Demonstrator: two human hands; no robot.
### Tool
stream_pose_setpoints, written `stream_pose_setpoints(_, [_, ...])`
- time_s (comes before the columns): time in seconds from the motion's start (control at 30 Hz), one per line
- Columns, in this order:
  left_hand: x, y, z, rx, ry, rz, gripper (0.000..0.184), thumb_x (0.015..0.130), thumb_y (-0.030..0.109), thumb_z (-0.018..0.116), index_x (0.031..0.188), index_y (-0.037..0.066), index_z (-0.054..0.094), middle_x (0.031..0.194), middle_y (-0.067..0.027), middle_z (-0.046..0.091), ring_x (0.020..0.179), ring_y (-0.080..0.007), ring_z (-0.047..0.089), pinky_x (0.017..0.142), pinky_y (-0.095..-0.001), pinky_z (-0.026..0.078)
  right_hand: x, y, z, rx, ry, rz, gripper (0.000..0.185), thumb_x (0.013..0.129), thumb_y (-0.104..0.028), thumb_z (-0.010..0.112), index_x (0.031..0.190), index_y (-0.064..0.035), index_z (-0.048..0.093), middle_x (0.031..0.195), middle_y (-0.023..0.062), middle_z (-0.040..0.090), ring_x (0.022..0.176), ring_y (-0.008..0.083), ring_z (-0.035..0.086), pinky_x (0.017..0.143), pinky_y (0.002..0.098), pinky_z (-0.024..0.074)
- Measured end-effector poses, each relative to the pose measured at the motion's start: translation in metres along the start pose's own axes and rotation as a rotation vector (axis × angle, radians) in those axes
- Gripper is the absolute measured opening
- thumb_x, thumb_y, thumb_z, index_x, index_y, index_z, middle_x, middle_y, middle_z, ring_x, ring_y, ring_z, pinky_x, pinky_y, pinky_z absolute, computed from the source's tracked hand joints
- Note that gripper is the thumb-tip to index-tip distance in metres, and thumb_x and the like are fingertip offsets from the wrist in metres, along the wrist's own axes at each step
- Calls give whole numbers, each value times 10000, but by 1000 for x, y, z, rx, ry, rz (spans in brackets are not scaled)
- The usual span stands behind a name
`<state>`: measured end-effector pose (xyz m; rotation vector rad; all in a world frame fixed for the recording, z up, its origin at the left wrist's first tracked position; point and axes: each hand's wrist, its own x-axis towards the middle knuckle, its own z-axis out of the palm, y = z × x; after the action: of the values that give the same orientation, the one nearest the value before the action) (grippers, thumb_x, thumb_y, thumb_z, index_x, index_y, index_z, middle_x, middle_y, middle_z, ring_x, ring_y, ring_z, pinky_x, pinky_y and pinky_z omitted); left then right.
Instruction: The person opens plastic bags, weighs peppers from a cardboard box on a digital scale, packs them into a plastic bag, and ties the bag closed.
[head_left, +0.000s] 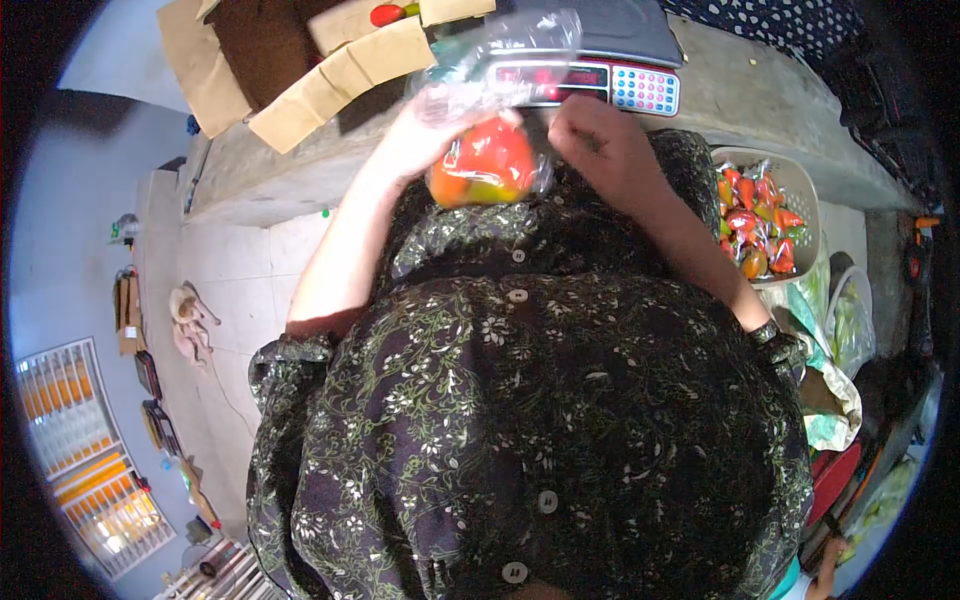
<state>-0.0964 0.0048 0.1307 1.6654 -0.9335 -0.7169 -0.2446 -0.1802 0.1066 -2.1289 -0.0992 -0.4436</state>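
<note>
My left hand (440,125) is closed around the upper part of a clear plastic bag (530,45). Red, orange and green peppers (490,160) fill its lower part, hanging in front of my body. The bag's loose top spreads over the near edge of a digital scale (645,90), partly covering its display. To the right of the bag, my right hand (600,140) is closed, fingers curled in; whether anything is inside them is hidden.
An open cardboard box (340,85) stands on the concrete counter (270,180) at left, with a red pepper (386,15) by it. At right, a basket (805,205) holds several bagged peppers, near a sack (835,420). A cat (190,320) is on the floor at left.
</note>
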Motion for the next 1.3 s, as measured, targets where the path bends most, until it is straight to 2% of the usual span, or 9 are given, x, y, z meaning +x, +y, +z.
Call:
stream_pose_setpoints(0.1, [9, 2, 10, 244, 30, 15, 266, 892, 242, 548, 983, 9, 639, 925, -84, 661, 853, -162, 612, 775, -293, 472, 4, 9, -8, 522, -179, 392, 320, 870, -266, 591, 1106, -51, 564, 1108, 24, 592, 1055, 124, 519, 934, 306, 391])
stream_pose_setpoints(0.23, [6, 17, 45, 114, 110, 116, 238, 867, 220, 568, 972, 16, 631, 807, -89, 651, 747, -156, 596, 681, -304, 479, 11, -16, -4, 583, -419, 416, 577, 814, -348, 657, 1246, -6, 486, 1194, 94, 548, 1144, 176, 474, 958, 333, 373])
stream_pose_setpoints(0.33, [6, 34, 55, 304, 28, 51, 272, 781, 193, 619, 978, 6, 628, 837, -110, 659, 774, -189, 615, 691, -318, 487, 22, -57, -20, 127, -520, 476, 590, 759, -369, 713, 1186, -2, 537, 1144, 111, 578, 1102, 196, 507, 924, 339, 404])
stream_pose_setpoints(0.43, [6, 43, 47, 763, -234, 414, 317, 647, 173, 655, 916, 10, 612, 826, -129, 638, 788, -227, 622, 695, -337, 493, 16, -39, -18, 571, -669, 452, 535, 745, -435, 713, 1082, -35, 603, 1046, 118, 623, 1001, 205, 567, 854, 348, 444])
stream_pose_setpoints(0.63, [-6, 105, 74, 672, -284, 357, 309, 737, 219, 652, 1002, 63, 617, 892, -118, 651, 842, -226, 640, 717, -328, 494, -1, -101, -23, 123, -779, 93, 487, 777, -465, 661, 1018, -44, 620, 946, 112, 643, 910, 192, 596, 810, 359, 465])
stream_pose_setpoints(0.9, [10, 126, 81, 851, -121, 694, 196, 791, 201, 618, 956, 97, 635, 856, -105, 646, 719, -247, 646, 642, -325, 510, -19, -85, 17, 215, -434, 131, 417, 872, -456, 531, 892, -50, 625, 825, 107, 657, 810, 194, 632, 744, 363, 493])
stream_pose_setpoints(1.03, [26, 123, 72, 340, -27, 822, 314, 737, 212, 653, 1038, 131, 614, 781, -133, 642, 718, -304, 644, 620, -358, 508, -11, -82, 15, 141, -511, 261, 410, 932, -410, 438, 847, -41, 594, 875, 110, 652, 841, 228, 631, 748, 366, 496])
stream_pose_setpoints(1.17, [14, 120, 48, 313, -92, 576, 288, 807, 211, 662, 1049, 74, 585, 891, -81, 627, 766, -176, 600, 684, -289, 480, -18, -64, 2, -41, -353, 41, 379, 943, -364, 425, 910, -34, 609, 1015, 114, 634, 926, 236, 616, 807, 366, 485])
stream_pose_setpoints(1.3, [-9, 100, 41, 300, -249, 237, 398, 797, 184, 686, 1153, 54, 567, 930, -64, 613, 828, -129, 564, 729, -293, 470, -28, -59, -7, 251, -117, 345, 353, 930, -346, 459, 1008, -46, 630, 1076, 114, 619, 1029, 220, 579, 878, 358, 455])
